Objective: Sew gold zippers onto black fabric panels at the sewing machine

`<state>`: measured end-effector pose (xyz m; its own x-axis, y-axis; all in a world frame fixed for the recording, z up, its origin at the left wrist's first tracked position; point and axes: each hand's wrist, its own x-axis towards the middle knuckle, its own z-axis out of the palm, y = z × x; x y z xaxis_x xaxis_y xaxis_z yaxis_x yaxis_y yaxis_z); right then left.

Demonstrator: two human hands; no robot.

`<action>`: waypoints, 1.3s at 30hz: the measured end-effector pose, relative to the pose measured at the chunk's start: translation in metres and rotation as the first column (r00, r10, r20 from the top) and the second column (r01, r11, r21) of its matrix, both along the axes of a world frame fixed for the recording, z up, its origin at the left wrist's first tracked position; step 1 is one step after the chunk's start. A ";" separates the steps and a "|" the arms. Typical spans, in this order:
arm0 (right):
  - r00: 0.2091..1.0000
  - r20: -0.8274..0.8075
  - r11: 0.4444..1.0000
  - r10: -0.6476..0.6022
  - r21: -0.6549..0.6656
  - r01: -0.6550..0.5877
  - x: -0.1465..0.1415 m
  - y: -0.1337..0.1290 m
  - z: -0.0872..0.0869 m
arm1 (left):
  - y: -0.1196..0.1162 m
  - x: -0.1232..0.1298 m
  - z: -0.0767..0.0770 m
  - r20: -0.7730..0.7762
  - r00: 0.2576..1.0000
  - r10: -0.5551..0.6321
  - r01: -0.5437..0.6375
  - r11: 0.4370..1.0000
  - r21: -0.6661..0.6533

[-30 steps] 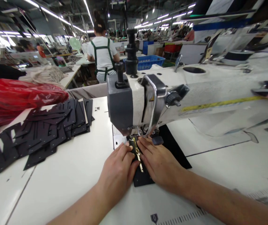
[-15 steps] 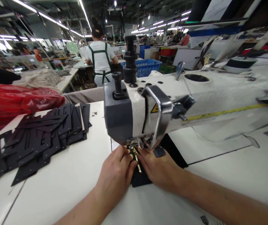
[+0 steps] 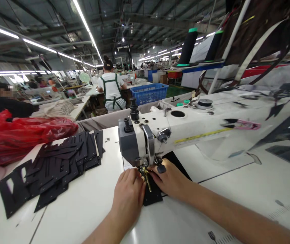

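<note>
A flat black panel (image 3: 153, 200) with a gold-toothed zipper (image 3: 148, 182) lies under the head of a white and grey sewing machine (image 3: 128, 140). My left hand (image 3: 128, 193) is curled at the panel's left edge, its fingertips close to the presser foot area. From the right, my right hand (image 3: 173, 178) grips the panel beside the zipper, with the thumb and fingertips near the zipper's upper end. Part of the right hand is behind a small dark knob on the machine. The needle and the exact finger contact are hidden.
A heap of black cut panels (image 3: 66, 159) lies at the left on the white table (image 3: 89, 200), beside a red plastic bag (image 3: 28, 135). Pink-handled snips (image 3: 248, 124) rest on the machine arm. Behind stand a blue basket (image 3: 150, 94) and a seated person (image 3: 112, 88).
The camera view has tilted up and shifted, so the machine looks smaller and more ceiling shows. Both hands stay on the panel; my left thumb is less visible now.
</note>
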<state>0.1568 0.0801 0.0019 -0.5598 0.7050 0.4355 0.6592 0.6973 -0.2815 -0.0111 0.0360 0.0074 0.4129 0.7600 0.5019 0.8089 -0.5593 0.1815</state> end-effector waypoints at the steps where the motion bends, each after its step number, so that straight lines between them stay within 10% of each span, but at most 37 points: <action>1: 1.000 0.008 1.000 0.000 0.010 0.000 -0.001 0.001 0.000 | -0.001 0.000 0.001 -0.017 1.000 -0.002 0.002 1.000 0.011; 17: 0.904 0.092 0.888 -0.417 -0.172 0.426 -0.024 0.012 -0.003 | 0.002 0.002 0.003 -0.098 0.995 -0.033 0.028 0.998 -0.055; 21: 0.927 0.119 0.919 -0.356 -0.136 0.370 -0.016 -0.005 0.005 | -0.007 0.002 0.003 -0.086 0.994 0.074 -0.078 0.996 -0.046; 27: 0.995 0.031 0.994 0.092 0.050 -0.094 0.006 -0.054 -0.001 | -0.025 -0.001 -0.006 -0.051 0.998 0.047 -0.046 0.999 0.011; 39: 0.994 -0.009 0.993 0.113 0.039 -0.112 0.003 -0.052 -0.007 | -0.016 -0.004 -0.005 -0.006 0.997 -0.073 0.073 0.996 0.045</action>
<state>0.1600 0.0279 -0.0049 -0.6294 0.6206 0.4677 0.5730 0.7771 -0.2601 -0.0152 0.0196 0.0024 0.4685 0.7047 0.5329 0.7664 -0.6242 0.1516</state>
